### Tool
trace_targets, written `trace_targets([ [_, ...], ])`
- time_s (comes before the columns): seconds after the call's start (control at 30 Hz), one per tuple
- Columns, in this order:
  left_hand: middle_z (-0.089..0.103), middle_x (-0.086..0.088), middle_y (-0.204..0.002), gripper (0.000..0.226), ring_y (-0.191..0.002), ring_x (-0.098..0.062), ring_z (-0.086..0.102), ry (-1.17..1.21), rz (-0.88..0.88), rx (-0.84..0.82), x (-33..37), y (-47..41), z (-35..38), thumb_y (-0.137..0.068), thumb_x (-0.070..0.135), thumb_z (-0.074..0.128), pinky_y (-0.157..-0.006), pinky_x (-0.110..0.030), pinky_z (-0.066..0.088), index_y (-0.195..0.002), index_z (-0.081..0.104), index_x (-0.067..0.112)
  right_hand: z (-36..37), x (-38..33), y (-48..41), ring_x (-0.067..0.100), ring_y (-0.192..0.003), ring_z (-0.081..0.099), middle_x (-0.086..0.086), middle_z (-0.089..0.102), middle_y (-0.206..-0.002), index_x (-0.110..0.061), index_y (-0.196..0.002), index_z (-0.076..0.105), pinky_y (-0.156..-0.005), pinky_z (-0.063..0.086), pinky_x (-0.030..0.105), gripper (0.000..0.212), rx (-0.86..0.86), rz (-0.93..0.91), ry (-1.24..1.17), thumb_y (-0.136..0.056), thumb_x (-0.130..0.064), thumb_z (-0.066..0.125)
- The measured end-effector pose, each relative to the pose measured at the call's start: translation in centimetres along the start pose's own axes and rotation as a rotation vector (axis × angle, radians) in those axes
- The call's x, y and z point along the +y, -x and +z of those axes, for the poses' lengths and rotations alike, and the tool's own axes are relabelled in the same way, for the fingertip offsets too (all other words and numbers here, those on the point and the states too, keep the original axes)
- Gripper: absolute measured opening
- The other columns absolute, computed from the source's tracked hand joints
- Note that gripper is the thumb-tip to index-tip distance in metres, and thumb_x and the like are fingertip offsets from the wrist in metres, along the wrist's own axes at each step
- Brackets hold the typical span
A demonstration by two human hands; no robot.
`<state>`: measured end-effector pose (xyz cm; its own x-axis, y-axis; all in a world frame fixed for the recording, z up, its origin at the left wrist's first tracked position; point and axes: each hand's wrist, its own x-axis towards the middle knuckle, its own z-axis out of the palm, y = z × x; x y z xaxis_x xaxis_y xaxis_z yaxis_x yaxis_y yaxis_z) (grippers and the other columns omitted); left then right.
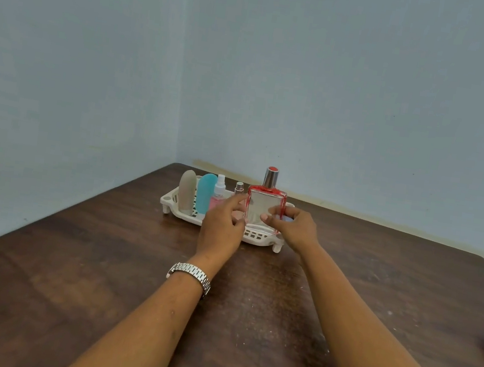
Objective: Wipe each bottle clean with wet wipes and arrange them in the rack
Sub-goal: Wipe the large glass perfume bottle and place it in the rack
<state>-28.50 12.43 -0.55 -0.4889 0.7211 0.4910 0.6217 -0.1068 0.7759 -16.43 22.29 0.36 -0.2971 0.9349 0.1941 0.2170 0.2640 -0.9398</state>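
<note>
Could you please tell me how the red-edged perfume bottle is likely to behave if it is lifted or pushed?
The perfume bottle looks like clear glass, so probably rigid, heavy for its size and breakable. Its smooth flat faces may be slippery when wet. Tall, thin and topped by a metal cap, it could tip in the slotted rack if nudged.

I make out a dark wood-grain worktop point(99, 256), scuffed, with a dull sheen. The rack point(258, 236) is matt white plastic. Inside the rack stand a glossy clear-glass perfume bottle point(263, 208), its cap point(270, 178) polished metal, and a matt beige tube point(186, 191).
</note>
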Motion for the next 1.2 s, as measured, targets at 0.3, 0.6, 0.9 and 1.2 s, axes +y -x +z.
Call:
trace_targets([
  [0.3, 0.062, 0.002, -0.118, 0.048, -0.1, -0.017, 0.061, -0.059, -0.003, 0.017, -0.1, 0.1, -0.2, -0.089, 0.008, 0.06, -0.087, -0.035, 0.055, -0.132, 0.053, 0.027, -0.6, 0.6, -0.9, 0.014, -0.092, 0.061, 0.003, 0.069, -0.096, -0.012, -0.09, 0.07, -0.064, 0.045, 0.018, 0.023, -0.074, 0.054, 0.003, -0.07, -0.02, 0.08],
  [0.6, 0.064, 0.003, -0.113, 0.048, -0.093, -0.014, 0.06, -0.073, 0.006, 0.031, -0.2, 0.3, -0.2, -0.09, 0.007, 0.06, -0.085, -0.03, 0.055, -0.132, 0.053, 0.028, -1.0, 1.3, -1.3, 0.013, -0.094, 0.06, -0.005, 0.066, -0.093, -0.012, -0.089, 0.07, -0.072, 0.047, 0.019, 0.024, -0.127, 0.09, 0.048, -0.069, -0.019, 0.081],
  [0.9, 0.062, 0.002, -0.114, 0.047, -0.095, -0.014, 0.06, -0.064, 0.029, 0.017, -0.1, 0.3, -0.2, -0.089, 0.006, 0.059, -0.085, -0.03, 0.054, -0.131, 0.053, 0.026, -1.7, 0.6, -1.0, 0.014, -0.099, 0.057, -0.003, 0.062, -0.105, -0.015, -0.105, 0.068, -0.089, 0.047, 0.029, 0.039, -0.141, 0.002, 0.328, -0.069, -0.026, 0.08],
  [1.2, 0.06, 0.006, -0.108, 0.054, -0.085, -0.012, 0.058, -0.054, 0.036, -0.004, -0.3, 0.2, -0.3, -0.089, 0.006, 0.06, -0.081, -0.027, 0.054, -0.136, 0.048, 0.03, -1.6, -0.6, -1.5, 0.021, -0.096, 0.054, 0.003, 0.062, -0.101, -0.018, -0.105, 0.061, -0.079, 0.044, 0.03, 0.033, -0.175, -0.026, 0.44, -0.076, -0.001, 0.055],
])
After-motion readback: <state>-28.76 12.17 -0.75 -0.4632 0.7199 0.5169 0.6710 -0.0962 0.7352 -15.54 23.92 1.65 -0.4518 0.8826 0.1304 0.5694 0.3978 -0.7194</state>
